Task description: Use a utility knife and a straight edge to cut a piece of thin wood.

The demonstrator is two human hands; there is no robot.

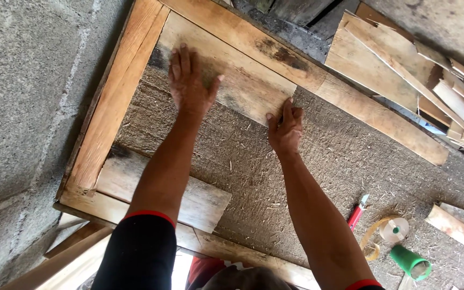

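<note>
Left hand (pixel 189 80) flat, right hand (pixel 284 128) gripping plank (pixel 232 75) edge

Open mat (pixel 318 156) btw the arms and to the right is free for passing. Frame rails (pixel 108 107) block left and top. Lower board (pixel 189 198) sits under left arm; cutter (pixel 356 214), tape (pixel 394 229), green cup (pixel 410 262) crowd bottom right.

Right edge cuts off the scrap boards (pixel 457 102).
</note>
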